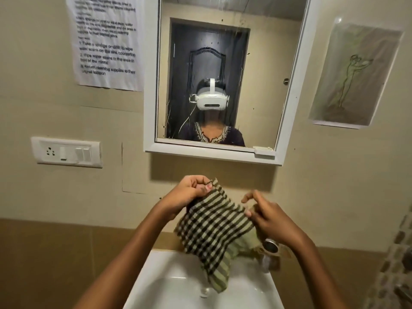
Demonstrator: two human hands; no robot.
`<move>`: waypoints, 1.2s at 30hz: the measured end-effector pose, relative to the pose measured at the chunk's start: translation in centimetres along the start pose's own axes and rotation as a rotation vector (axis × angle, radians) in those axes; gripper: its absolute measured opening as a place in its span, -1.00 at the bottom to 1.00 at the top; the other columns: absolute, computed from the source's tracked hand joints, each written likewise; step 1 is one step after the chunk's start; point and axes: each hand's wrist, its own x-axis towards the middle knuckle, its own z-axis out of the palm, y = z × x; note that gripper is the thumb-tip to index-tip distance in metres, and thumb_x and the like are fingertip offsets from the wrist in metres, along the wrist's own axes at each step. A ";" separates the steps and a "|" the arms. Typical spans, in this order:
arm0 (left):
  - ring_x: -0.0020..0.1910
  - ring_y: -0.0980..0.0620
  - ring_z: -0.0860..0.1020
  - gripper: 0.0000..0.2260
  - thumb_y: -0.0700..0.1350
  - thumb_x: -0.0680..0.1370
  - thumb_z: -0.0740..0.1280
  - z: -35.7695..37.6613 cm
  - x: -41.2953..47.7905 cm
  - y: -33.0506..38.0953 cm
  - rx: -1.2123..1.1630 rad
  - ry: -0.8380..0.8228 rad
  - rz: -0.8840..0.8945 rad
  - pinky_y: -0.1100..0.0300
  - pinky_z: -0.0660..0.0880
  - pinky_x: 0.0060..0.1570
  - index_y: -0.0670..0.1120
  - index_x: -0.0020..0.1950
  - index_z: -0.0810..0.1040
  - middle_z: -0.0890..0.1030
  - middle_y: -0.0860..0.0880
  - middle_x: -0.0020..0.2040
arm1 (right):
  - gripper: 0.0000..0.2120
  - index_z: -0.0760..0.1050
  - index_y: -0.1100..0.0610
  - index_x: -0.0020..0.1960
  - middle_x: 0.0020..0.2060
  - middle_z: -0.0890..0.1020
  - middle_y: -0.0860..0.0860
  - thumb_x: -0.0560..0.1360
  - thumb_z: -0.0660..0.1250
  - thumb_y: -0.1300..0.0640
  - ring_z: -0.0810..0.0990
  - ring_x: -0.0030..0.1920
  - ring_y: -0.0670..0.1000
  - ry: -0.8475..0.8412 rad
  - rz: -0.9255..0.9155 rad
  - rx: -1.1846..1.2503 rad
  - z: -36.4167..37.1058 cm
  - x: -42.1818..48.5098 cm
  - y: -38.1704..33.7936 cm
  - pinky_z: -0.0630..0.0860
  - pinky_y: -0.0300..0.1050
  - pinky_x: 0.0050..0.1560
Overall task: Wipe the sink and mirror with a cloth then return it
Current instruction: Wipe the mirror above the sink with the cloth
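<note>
I see both hands raised over the sink (160, 277), holding a checked cloth (211, 228) between them. My left hand (189, 192) pinches the cloth's top corner; my right hand (269, 219) grips its right edge with the fingers partly spread. The cloth hangs down toward the basin. Above the hands is the mirror (223, 70), left of it a printed sheet (107, 41), and lower left a switch plate (66, 151).

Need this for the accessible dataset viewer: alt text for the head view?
Two bare hands, left hand and right hand, hold a green-and-black checked cloth spread above a white sink. On the beige wall above hangs a spotted, white-framed mirror, with a printed instruction sheet to its left.
</note>
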 end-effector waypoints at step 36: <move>0.29 -0.15 0.49 -0.31 -0.07 0.25 0.60 4.7 -5.3 -13.0 -1.250 -0.054 -0.151 -0.02 0.52 0.18 -0.23 0.31 0.48 0.52 -0.23 0.30 | -0.71 0.55 0.24 0.09 -0.20 0.71 0.11 0.36 0.41 0.29 0.68 -0.24 -0.03 0.238 0.394 1.189 0.7 3.0 0.6 0.62 -0.25 -0.28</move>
